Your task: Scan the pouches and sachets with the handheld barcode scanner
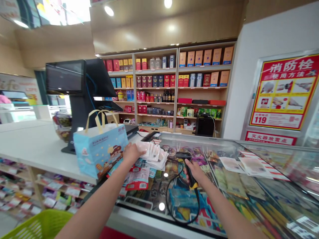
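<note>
Head view, and two bare hands reach over the glass table point(149, 219): one scanner point(191, 176), one blue bag point(99, 152), one green basket point(47, 220) below the near left corner. White packets point(157, 156) fan out, overlapping too closely to count, atop red and blue packets point(138, 179) heaped by the table's left edge, the bag just beside. Two pale sheets point(231, 165) lie farther right. Right hand point(196, 171): grip wrapped round the scanner's handle, forearm slanting in from the near edge, cable looping below. Left hand point(131, 152): arm stretched forward, back up, thumb against the white packets; fingers hidden, so how its grip stands, I can't tell.
</note>
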`<action>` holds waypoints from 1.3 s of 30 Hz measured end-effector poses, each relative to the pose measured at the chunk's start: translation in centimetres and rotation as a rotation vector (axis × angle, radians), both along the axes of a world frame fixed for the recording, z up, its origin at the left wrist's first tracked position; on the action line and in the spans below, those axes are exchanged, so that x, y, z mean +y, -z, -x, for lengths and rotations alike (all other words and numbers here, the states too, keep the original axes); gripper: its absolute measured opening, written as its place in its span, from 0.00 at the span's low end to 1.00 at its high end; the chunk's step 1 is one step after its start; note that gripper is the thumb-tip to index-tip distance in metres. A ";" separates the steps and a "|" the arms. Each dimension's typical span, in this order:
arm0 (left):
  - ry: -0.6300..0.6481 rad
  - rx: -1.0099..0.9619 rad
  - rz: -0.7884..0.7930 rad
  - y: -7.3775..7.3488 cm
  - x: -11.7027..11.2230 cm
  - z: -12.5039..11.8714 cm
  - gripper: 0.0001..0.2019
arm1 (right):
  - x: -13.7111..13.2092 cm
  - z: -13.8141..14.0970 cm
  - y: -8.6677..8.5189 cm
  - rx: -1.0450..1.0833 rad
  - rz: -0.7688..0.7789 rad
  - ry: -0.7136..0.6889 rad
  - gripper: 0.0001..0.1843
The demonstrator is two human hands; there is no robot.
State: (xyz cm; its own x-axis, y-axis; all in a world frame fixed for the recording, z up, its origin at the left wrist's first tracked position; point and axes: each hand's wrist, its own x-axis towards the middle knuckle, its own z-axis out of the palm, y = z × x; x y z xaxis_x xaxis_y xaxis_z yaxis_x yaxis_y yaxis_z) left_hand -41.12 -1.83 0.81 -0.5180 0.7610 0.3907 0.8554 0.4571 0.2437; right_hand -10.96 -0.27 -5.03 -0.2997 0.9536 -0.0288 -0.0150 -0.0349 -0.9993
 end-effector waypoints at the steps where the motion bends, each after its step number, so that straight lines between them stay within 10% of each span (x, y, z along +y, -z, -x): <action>1: 0.007 0.013 -0.035 0.0 -0.1 -0.3 0.25 | 0.0 -0.1 0.1 0.005 -0.010 0.005 0.18; 12: 0.321 -0.628 -0.569 0.8 4.6 -5.7 0.12 | -0.3 -0.4 -0.6 0.032 -0.020 -0.004 0.17; 19: 0.354 -0.646 -0.414 4.6 7.2 -12.6 0.08 | -0.5 -1.0 -0.8 0.063 -0.013 -0.006 0.19; 39: 0.296 -0.568 -0.377 5.0 6.5 -12.6 0.08 | -0.8 -0.9 -0.9 -0.008 0.056 -0.051 0.21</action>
State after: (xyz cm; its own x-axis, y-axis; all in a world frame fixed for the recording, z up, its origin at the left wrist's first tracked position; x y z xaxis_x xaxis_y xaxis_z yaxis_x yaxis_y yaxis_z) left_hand -28.49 4.70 -4.23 -0.5122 0.7672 0.3860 0.6255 0.0253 0.7798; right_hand -10.02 -1.10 -4.09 -0.3476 0.9339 -0.0841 -0.0043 -0.0913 -0.9958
